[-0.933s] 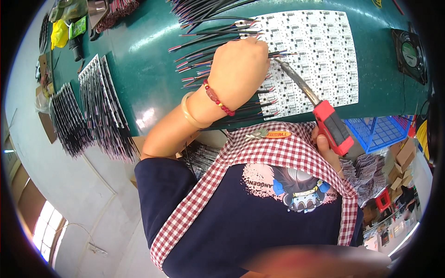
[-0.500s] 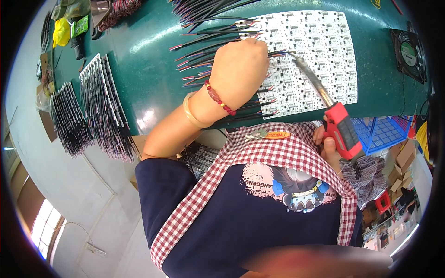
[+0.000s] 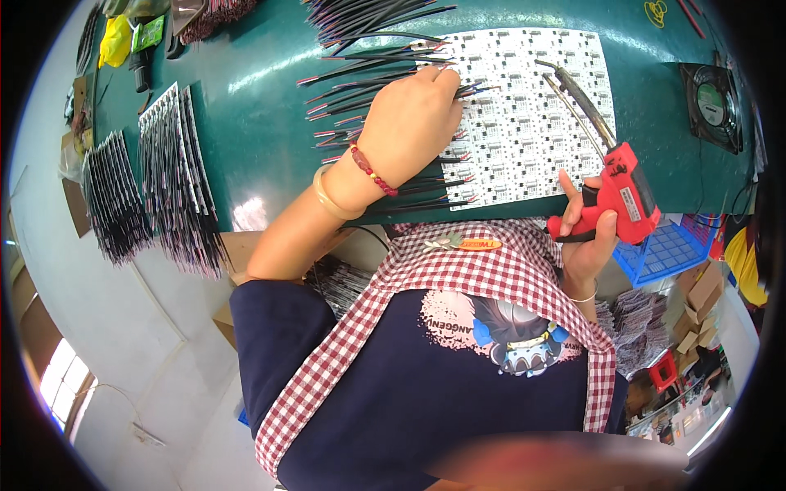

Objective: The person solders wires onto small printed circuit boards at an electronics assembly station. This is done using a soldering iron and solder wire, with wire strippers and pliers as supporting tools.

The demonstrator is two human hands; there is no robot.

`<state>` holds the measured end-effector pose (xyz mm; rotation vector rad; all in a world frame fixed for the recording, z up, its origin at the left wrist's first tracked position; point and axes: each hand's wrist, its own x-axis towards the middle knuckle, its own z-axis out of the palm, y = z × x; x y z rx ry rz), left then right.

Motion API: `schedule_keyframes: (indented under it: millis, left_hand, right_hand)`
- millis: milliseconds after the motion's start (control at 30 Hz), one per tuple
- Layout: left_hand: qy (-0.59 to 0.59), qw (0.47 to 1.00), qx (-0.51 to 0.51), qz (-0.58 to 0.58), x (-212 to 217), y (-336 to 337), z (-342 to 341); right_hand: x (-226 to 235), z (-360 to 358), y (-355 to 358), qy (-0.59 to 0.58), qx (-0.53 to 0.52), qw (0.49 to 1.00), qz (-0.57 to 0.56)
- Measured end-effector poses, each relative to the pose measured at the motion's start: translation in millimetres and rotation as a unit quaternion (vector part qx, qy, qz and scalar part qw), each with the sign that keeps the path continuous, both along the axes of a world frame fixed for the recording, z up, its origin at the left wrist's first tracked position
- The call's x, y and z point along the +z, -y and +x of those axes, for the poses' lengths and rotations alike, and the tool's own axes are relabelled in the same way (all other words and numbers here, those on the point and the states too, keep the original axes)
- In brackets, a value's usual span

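Note:
My left hand [image 3: 416, 123] is closed, knuckles up, over the left part of a white sheet of small circuit boards [image 3: 524, 123]. Past its fingers sticks the wire end of a black cable [image 3: 475, 90], which it pinches; the fingertips are hidden under the hand. In my right hand [image 3: 591, 237] is a red soldering gun [image 3: 629, 196], held by its grip with one finger raised. Its long metal tip and thin feed tube hang over the sheet, apart from the cable end. Several black cables [image 3: 344, 102] with stripped ends lie along the sheet's left edge.
A bundle of black cables [image 3: 368, 20] lies at the far edge of the green table [image 3: 262, 106]. Finished-looking boards with cables [image 3: 176, 164] hang over the left side. A black fan [image 3: 712, 106] stands at right, above a blue plastic basket [image 3: 667, 254].
The soldering gun's tip has moved away from the cable end, up and to the right, and the gun is more tilted. My left hand keeps its place on the sheet; the view has shifted slightly.

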<state>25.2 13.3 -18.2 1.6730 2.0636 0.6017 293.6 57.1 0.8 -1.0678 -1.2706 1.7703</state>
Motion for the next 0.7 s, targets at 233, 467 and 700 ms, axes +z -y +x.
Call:
schedule_keyframes:
  millis: [233,467,700]
  left_hand:
    - [0.011,0.999,0.023,0.026,-12.9,-22.9,-23.4]
    - [-0.036,0.989,0.055,0.136,-4.1,-10.1,-38.4]
    - [0.131,0.988,0.074,0.03,29.1,2.2,-18.4]
  right_hand:
    - [-9.9,-22.3,-46.9,-0.053,0.026,0.996,-0.063]
    - [-6.4,-11.2,-45.6,-0.078,0.037,0.994,-0.069]
    - [12.7,4.6,-18.0,0.048,0.091,0.993,-0.061]
